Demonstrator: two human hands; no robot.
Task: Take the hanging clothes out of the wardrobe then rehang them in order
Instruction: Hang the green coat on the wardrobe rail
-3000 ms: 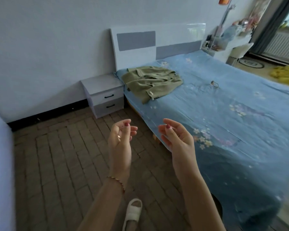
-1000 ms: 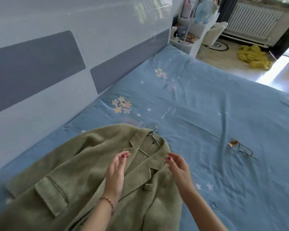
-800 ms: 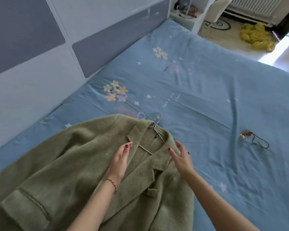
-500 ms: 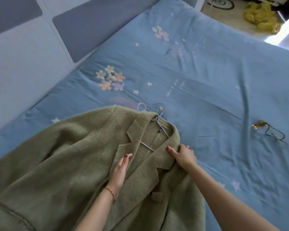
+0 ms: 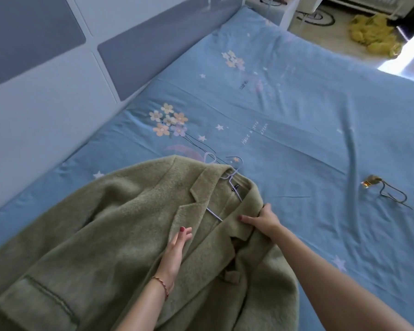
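Note:
A green woollen coat (image 5: 110,235) lies spread on the blue bed sheet (image 5: 296,120), front side up. A pale wire hanger (image 5: 230,185) sits inside its collar, the hook sticking out onto the sheet. My right hand (image 5: 263,218) grips the right lapel and shoulder edge of the coat, fingers tucked under the fabric. With straight fingers, my left hand (image 5: 175,249) lies flat against the left lapel. No wardrobe is in view.
A white and grey headboard (image 5: 58,68) runs along the left. A small amber clip on a dark cord (image 5: 382,189) lies on the sheet at the right. Beyond the bed are a white stand (image 5: 294,8) and a yellow cloth (image 5: 375,34) on the floor.
I have come from the floor beside the bed up to the coat. Both hands came down onto the collar area, and the right hand took hold of the right lapel.

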